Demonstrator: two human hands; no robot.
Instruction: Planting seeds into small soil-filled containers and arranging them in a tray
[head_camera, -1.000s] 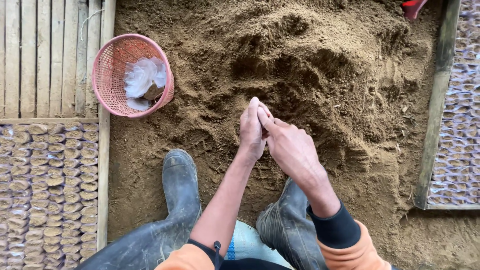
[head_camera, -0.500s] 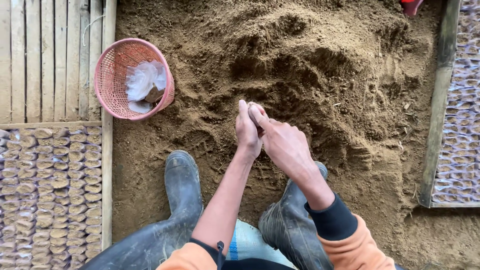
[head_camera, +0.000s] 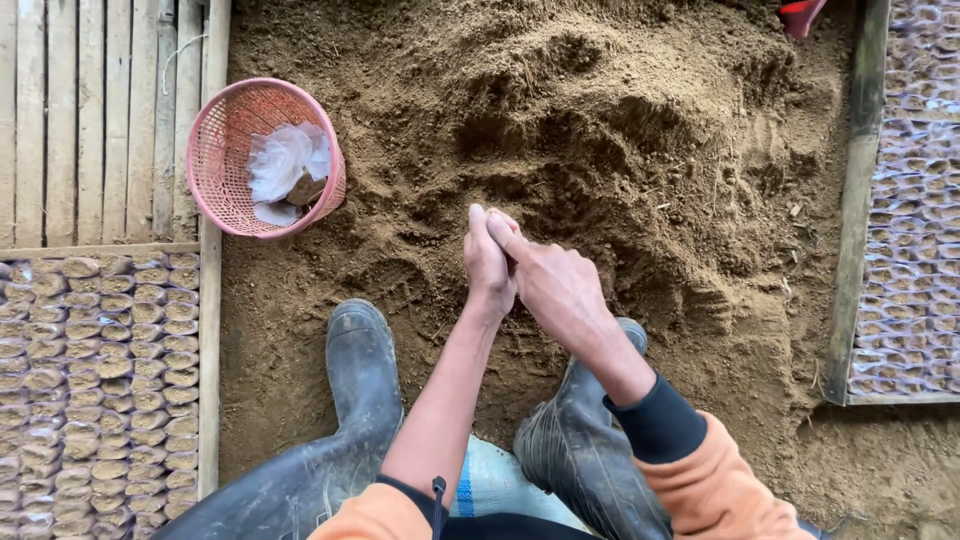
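My left hand (head_camera: 490, 268) and my right hand (head_camera: 556, 288) are pressed together over the brown soil heap (head_camera: 620, 150), fingers closed and pointing away from me. They seem to pinch a small thin bag between them, but the fingers hide nearly all of it. My two dark rubber boots (head_camera: 362, 370) (head_camera: 575, 440) stand on the soil just below the hands. A pink plastic basket (head_camera: 225, 150) with crumpled clear bags (head_camera: 285, 165) in it rests on the soil's left edge, a forearm's length from my left hand.
Rows of small soil-filled seedling bags (head_camera: 90, 390) are packed behind a wooden board at the lower left, and more rows (head_camera: 915, 220) lie past a plank on the right. Bamboo slats (head_camera: 90, 110) cover the upper left. A red object (head_camera: 800, 15) pokes in at the top.
Both hands stayed clasped together and shifted slightly left and toward me over the soil. The basket and boots have not moved.
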